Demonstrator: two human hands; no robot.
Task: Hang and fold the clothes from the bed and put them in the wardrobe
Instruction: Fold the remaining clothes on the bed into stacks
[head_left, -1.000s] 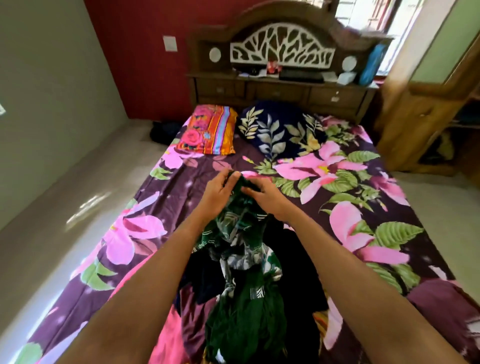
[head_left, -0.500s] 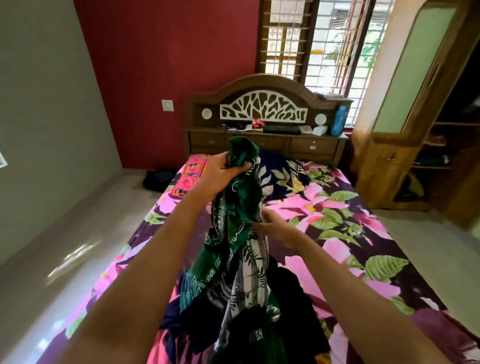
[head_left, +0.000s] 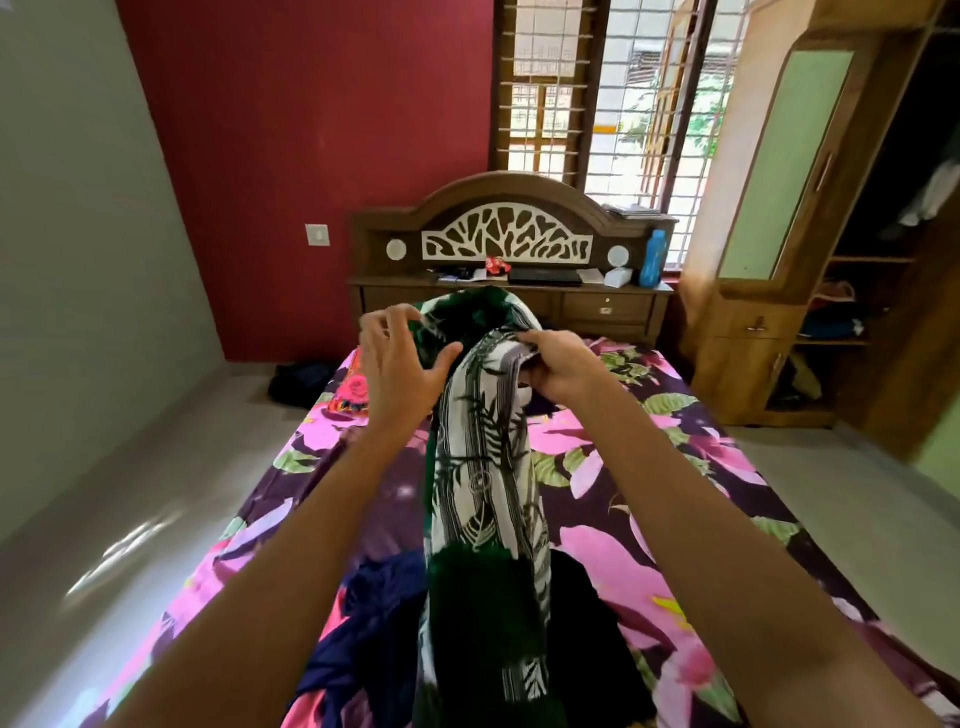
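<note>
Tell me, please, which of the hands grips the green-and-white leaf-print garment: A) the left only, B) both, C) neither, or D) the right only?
D: the right hand curls its fingers round the garment near its top, while the left hand is spread open beside it.

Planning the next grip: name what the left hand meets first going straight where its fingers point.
Probably the green leaf-print garment, bunched just ahead of the left hand; depth is unclear.

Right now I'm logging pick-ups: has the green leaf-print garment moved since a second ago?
Yes, upward: the garment lay bunched on the bed; now its top hangs from the right hand, level with the headboard drawers.
</note>
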